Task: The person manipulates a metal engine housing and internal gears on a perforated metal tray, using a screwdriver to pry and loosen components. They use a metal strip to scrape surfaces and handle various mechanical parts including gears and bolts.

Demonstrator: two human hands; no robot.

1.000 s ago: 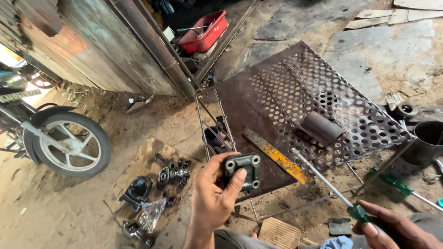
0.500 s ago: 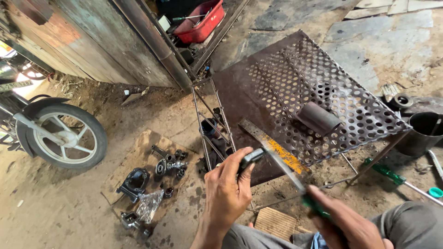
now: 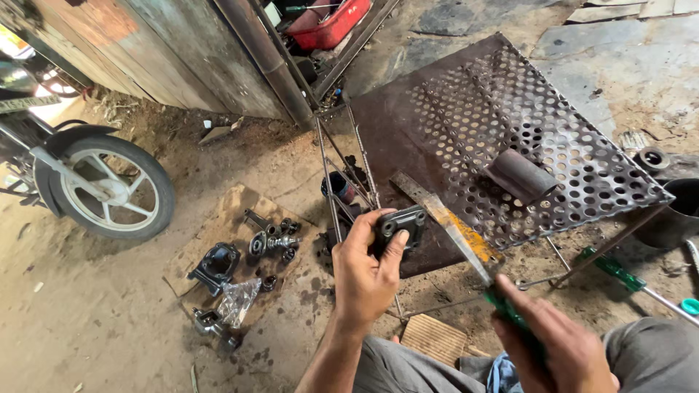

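Note:
My left hand (image 3: 364, 273) grips a small dark metal cover plate (image 3: 402, 225) with round bolt holes, held up over the edge of a rusty perforated steel table (image 3: 510, 124). In my right hand (image 3: 557, 346) is a green-handled screwdriver (image 3: 477, 266), its thin shaft angled up and left, with the tip close to the plate's right side. A flat file with yellow paint (image 3: 444, 215) lies on the table just behind the shaft. A short steel tube (image 3: 520, 177) rests on the perforated sheet.
Dirty engine parts (image 3: 269, 244) and a plastic bag (image 3: 237, 302) lie on cardboard on the dirt floor at left. A motorcycle front wheel (image 3: 109, 189) stands far left. Another green screwdriver (image 3: 626, 280) lies at right near a dark pot (image 3: 673, 215). A red crate (image 3: 331, 22) sits behind.
My right hand has lifted the screwdriver from low at the right up toward the plate. My left hand has turned the plate and brought it closer to the table edge.

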